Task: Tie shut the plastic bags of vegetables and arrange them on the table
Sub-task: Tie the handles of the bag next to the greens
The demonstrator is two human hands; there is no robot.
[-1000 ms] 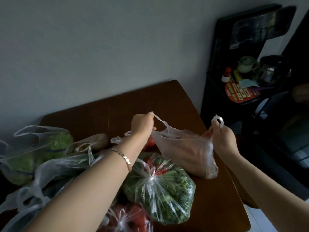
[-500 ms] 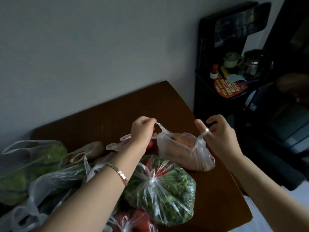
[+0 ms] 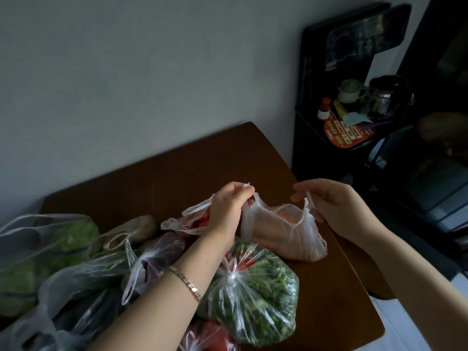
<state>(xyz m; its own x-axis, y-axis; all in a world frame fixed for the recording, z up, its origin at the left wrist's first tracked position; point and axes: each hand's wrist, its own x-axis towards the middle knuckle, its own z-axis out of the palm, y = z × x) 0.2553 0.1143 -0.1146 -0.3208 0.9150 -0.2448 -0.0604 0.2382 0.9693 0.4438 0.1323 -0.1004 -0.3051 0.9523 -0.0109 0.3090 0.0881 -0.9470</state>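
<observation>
The left hand (image 3: pixel 228 209) pinches one handle loop (image 3: pixel 255 197) of a thin clear bag (image 3: pixel 278 236) between curled fingers and thumb. The right hand (image 3: pixel 334 206) pinches the opposite handle (image 3: pixel 307 207), with its forefinger stretched out toward the left. The two hands are near each other above the bag's mouth, which gapes open between the raised handles. A metal-link bracelet (image 3: pixel 186 282) circles the left wrist.

The bag sits on the brown tabletop (image 3: pixel 177 173) near its right edge. Its film is cloudy and wrinkled, and something orange shows through it; what kind of vegetable it is cannot be told. Its bottom slumps on the wood and touches a bag of leafy greens (image 3: pixel 255 292) just in front of it. That bag is knotted shut at the top, its plastic pulled into tight pleats round the knot.

Behind the left hand lies an open bag with red vegetables (image 3: pixel 193 220), handles loose. To the left are a bag of dark purple produce (image 3: pixel 158 257) and a large bag of pale green lettuce (image 3: pixel 50 239) with its handles untied. A bag with red contents (image 3: pixel 210 335) is at the near edge, under the left forearm.

Beyond the tabletop's right corner stands a black shelf unit (image 3: pixel 316 148) holding a pale green pot (image 3: pixel 350 91) and a small red-capped bottle (image 3: pixel 324 108).
</observation>
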